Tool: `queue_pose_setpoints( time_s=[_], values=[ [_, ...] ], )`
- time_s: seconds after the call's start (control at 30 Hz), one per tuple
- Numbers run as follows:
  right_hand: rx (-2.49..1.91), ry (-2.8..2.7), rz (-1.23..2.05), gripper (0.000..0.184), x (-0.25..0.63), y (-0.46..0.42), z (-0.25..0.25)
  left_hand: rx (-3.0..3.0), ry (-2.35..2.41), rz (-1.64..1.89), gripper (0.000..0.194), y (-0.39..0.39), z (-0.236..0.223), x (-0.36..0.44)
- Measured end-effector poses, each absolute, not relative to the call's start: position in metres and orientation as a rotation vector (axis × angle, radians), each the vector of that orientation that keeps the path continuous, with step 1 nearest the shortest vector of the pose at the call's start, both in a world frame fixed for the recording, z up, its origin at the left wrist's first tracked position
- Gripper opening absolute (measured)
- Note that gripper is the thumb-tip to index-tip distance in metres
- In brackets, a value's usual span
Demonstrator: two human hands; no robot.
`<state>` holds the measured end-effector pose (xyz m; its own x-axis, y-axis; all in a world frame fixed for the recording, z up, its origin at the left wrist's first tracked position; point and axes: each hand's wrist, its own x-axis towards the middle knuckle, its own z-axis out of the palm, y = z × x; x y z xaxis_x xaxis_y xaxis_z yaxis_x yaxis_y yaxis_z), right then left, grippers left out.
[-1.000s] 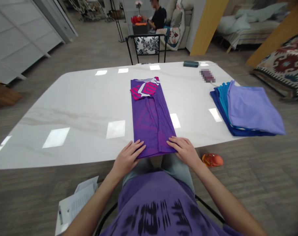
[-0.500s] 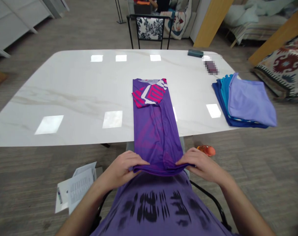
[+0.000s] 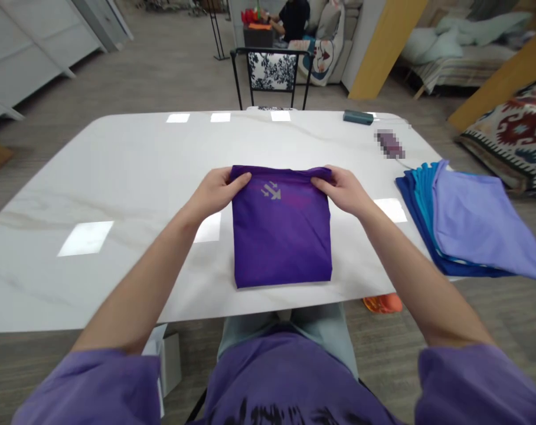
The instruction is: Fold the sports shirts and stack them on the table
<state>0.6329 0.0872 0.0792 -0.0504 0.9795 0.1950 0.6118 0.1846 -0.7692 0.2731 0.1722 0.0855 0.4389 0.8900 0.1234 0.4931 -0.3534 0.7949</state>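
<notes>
A purple T-shirt (image 3: 282, 242), doubled over into a squarish shape, lies on the white marble-patterned table (image 3: 117, 177) in front of me. A small grey arrow-like print shows near its far edge. My left hand (image 3: 219, 190) pinches the far left corner, thumb on top. At the far right corner, my right hand (image 3: 344, 189) grips the cloth the same way. The far edge is held between both hands, and the pink-and-white patterned part is hidden beneath the fold.
At the table's right edge lies a stack of folded blue and lilac clothes (image 3: 480, 218), partly overhanging. A dark green case (image 3: 358, 117) and a blurred-out phone-like item (image 3: 390, 144) lie at the far right. Beyond stand a black-framed chair (image 3: 272, 71) and a person (image 3: 293, 20).
Both hands have carried the shirt's near hem forward over its far part, folding it in half. The shirt now rests wholly on the table, and my view has shifted slightly.
</notes>
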Motion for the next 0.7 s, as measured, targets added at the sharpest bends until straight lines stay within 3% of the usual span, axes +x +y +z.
queue_pose_setpoints(
  time_s=[0.1,0.23,0.47,0.6,0.7],
  values=[
    [-1.754,-1.785,0.42,0.057,0.623,0.147,0.041,2.173,1.494,0.623,0.053,0.22,0.046,0.296],
    [-1.758,-2.015,0.191,0.079,0.593,0.132,0.002,2.521,1.474,0.625,0.071,0.189,0.003,0.316],
    [-1.776,-2.254,0.285,0.088,0.569,0.088,-0.039,2.634,1.292,0.359,0.09,0.131,-0.041,0.325],
    [-1.819,-2.189,0.253,0.088,0.573,0.092,-0.036,2.536,1.348,0.424,0.082,0.146,-0.034,0.323],
    [-2.051,-1.802,0.124,0.087,0.585,0.098,-0.025,2.299,1.677,0.623,0.075,0.165,-0.02,0.31]
  ],
)
